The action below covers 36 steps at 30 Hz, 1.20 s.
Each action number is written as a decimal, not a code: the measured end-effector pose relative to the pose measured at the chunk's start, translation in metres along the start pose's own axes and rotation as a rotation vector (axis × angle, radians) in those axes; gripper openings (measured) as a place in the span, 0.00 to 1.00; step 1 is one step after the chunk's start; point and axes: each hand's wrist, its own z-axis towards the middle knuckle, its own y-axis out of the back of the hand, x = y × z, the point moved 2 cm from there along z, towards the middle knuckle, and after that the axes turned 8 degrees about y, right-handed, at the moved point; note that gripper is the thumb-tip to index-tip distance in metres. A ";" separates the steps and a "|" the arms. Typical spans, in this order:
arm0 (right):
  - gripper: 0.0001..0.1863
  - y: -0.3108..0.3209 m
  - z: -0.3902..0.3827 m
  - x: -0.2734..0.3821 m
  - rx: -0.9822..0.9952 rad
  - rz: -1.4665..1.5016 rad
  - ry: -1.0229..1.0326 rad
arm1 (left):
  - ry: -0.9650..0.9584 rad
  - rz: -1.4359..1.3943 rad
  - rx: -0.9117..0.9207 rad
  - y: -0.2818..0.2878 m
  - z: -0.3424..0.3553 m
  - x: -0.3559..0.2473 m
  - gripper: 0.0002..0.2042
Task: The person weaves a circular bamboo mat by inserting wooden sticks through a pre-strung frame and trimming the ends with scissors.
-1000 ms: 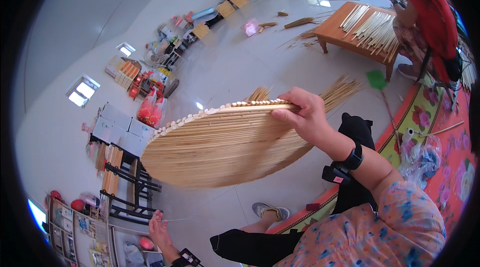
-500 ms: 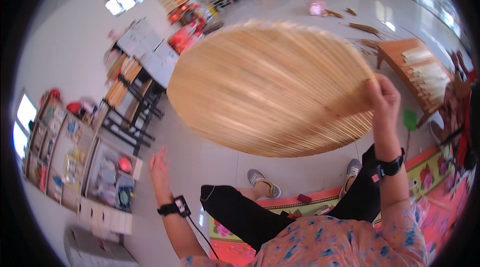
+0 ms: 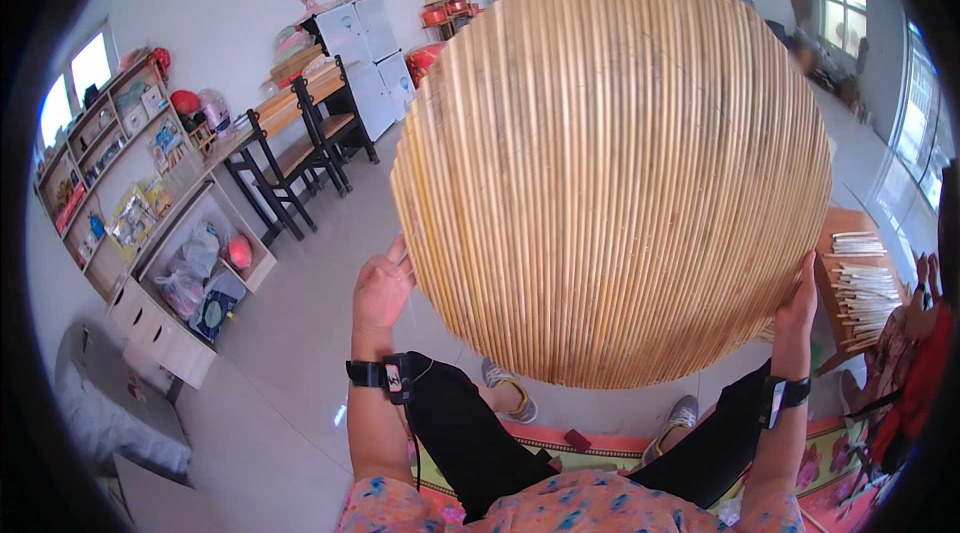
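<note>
A large round mat of straight tan stalks (image 3: 610, 183) stands raised before me, its flat face toward me and the stalks running nearly upright. My left hand (image 3: 383, 291) is at its lower left edge, fingers bent against the rim and partly hidden behind it. On the opposite side my right hand (image 3: 797, 295) grips the lower right edge, with the thumb along the rim and the other fingers behind the mat. Dark straps with small devices circle both wrists. Below the mat are my legs in black trousers.
At the right, a low wooden table (image 3: 838, 233) bears pale cut stalks (image 3: 866, 298), with another person (image 3: 910, 363) beside it. Shelves (image 3: 120, 158) and dark-framed chairs (image 3: 290, 168) line the left side, near a white refrigerator (image 3: 365, 53). A flowered mat (image 3: 600, 445) lies under my feet.
The round stalk mat has tipped up from a slanted position to face me, its stalks turned more upright. My left hand has come from the side to its rim; my right hand has lowered.
</note>
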 end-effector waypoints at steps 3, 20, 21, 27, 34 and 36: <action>0.27 0.013 0.007 -0.013 -0.045 0.030 0.007 | -0.109 0.357 -0.098 -0.019 0.012 0.005 0.06; 0.28 0.078 -0.007 -0.096 -0.012 -0.499 -0.320 | -0.152 1.226 0.006 -0.189 0.012 0.009 0.05; 0.30 0.027 -0.039 -0.093 -0.097 -0.570 -0.261 | -0.118 1.232 0.010 -0.190 0.008 0.011 0.05; 0.32 -0.059 -0.099 -0.027 0.061 -0.827 0.573 | -0.235 1.499 0.281 -0.204 0.025 0.047 0.09; 0.23 -0.121 -0.145 0.034 0.492 -1.158 0.976 | -0.289 1.569 0.593 -0.199 0.044 0.091 0.05; 0.19 -0.121 -0.153 0.028 0.592 -1.214 1.018 | -0.277 1.560 0.661 -0.197 0.048 0.102 0.04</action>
